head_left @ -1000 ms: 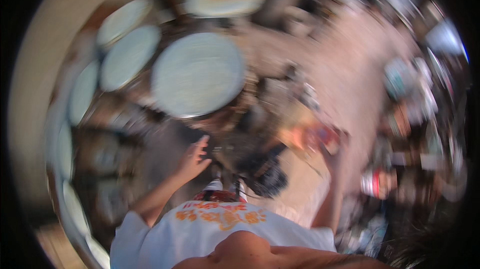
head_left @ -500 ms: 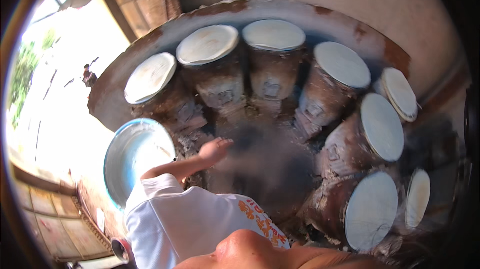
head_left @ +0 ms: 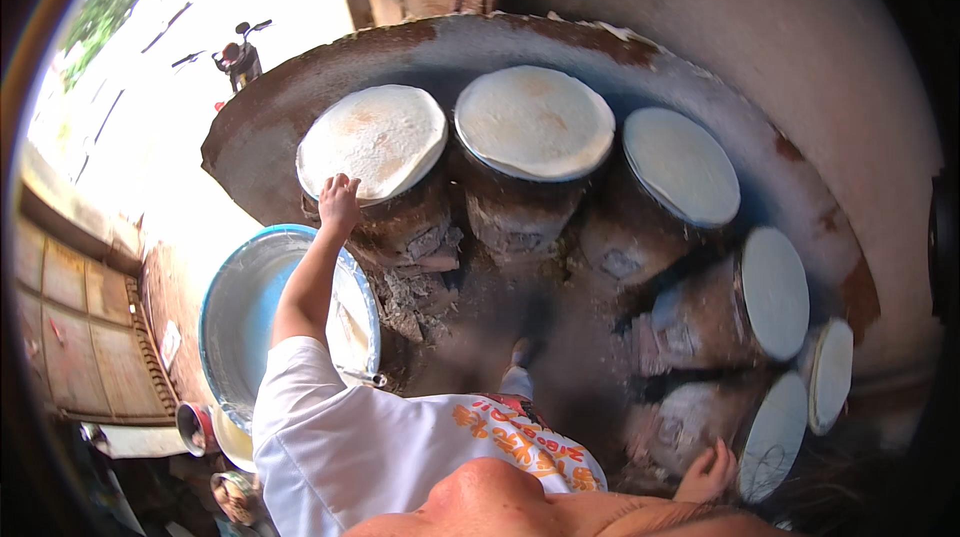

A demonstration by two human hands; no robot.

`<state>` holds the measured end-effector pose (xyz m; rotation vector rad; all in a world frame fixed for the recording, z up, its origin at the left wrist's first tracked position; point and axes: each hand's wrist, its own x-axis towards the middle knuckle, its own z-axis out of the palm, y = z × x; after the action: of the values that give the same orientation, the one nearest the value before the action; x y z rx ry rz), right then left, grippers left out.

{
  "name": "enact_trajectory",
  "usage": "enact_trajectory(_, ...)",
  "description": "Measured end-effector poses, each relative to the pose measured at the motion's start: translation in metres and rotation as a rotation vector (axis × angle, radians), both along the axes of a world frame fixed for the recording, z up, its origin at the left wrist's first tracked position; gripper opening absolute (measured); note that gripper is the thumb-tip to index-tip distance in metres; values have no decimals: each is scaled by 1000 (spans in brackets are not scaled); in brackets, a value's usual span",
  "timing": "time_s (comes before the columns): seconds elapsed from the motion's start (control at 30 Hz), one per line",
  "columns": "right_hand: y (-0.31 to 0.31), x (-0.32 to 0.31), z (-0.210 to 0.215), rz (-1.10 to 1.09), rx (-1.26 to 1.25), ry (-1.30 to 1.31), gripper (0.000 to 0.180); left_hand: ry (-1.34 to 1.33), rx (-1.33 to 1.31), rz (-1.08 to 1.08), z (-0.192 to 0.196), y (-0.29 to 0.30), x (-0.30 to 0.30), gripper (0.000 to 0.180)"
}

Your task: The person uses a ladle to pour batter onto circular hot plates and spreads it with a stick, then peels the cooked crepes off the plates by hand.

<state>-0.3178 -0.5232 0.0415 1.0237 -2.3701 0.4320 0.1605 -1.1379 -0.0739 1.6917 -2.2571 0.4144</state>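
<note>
One pale sheet (head_left: 372, 137); left hand (head_left: 338, 205) at its edge, fingers' pinch unclear; right hand (head_left: 707, 474), fingers apart.

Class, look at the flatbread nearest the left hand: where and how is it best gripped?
Probably by the near edge of the flatbread, coming from the person's side, pinched between thumb and fingers. It lies flat and thin on the round stove, so its rim offers the likeliest grip; the left hand is at that edge.
</note>
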Motion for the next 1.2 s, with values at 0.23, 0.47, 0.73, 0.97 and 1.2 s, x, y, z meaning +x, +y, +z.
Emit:
enact_trajectory(0.23, -391, 11, -19, 861, -203, -683, 11, 320, -30, -364, 42, -60, 15, 4)
enact_trajectory(0.47, -647, 165, -58, 821, 98, -1851, 81, 252, -166, -391, 144, -83, 9, 8)
enact_trajectory(0.73, -757, 149, -88, 702, -84, -1354, 50, 362, -90, -449, 48, -39, -90, 16)
enact_trajectory(0.97, -680, -73, -54, 448, -195, -1038, 46, 637, 68, -595, 36, -39, -294, 16)
enact_trajectory(1.2, -653, -148, -123, 390, -106, -928, 39, 376, 225, -622, 27, -17, -342, 31)
